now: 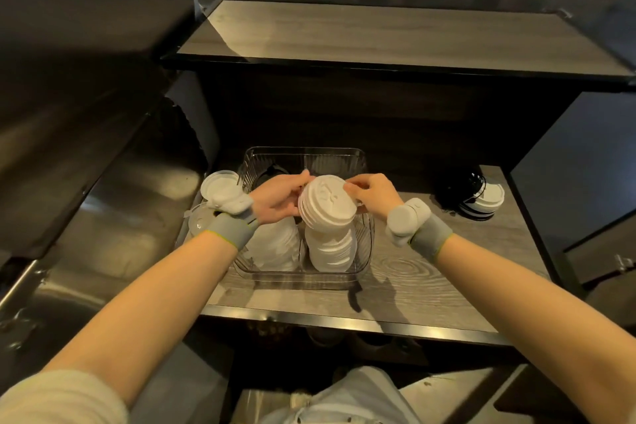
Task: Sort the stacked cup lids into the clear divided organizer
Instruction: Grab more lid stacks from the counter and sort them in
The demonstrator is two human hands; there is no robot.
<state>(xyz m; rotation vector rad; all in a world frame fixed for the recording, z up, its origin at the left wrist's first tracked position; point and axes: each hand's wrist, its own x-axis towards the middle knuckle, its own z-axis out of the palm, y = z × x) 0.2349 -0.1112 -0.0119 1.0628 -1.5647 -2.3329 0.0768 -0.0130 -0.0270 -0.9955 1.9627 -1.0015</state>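
A clear divided organizer (361, 162) stands on the low wooden counter. Its near right compartment holds a tall stack of white cup lids (327, 206). My left hand (278, 198) grips the left side of that stack's upper part. My right hand (373, 193) pinches the top lid's right rim. The near left compartment holds more white lids (275, 248), partly hidden by my left wrist. A black lid (273, 171) shows in a far compartment behind my left hand.
Clear lids (220, 184) lie left of the organizer. A stack of black and white lids (480, 198) sits at the counter's far right. A raised wooden shelf (378, 34) spans the back; a steel surface (103, 217) lies to the left.
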